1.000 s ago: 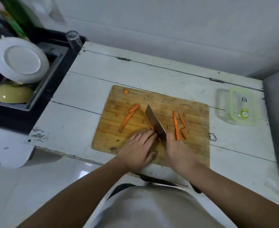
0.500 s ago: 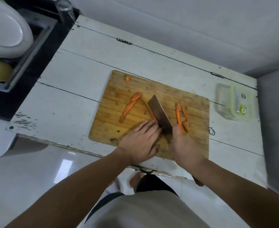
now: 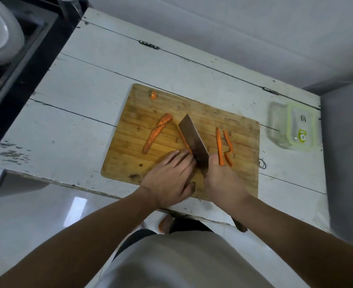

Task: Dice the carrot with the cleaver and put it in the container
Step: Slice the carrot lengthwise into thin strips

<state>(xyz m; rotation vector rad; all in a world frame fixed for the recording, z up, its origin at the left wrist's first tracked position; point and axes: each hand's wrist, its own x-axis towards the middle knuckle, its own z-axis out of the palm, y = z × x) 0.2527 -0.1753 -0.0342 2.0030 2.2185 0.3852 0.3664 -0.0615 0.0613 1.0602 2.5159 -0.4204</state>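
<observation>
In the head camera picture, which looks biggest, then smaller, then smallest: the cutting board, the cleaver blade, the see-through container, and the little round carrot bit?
1. cutting board
2. container
3. cleaver blade
4. round carrot bit

The blade is tilted and partly hidden by the right hand, so its place after the container is a bit unsure.

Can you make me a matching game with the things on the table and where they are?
Things:
1. cleaver
2. container
3. two thin carrot strips
4. small carrot end

Places:
A. on the white table, off the board's right side
B. near the cutting board's far left corner
C. gripped by the right hand, blade beside the left hand's fingers
D. on the board, right of the blade

Pairs: 1-C, 2-A, 3-D, 4-B
</observation>
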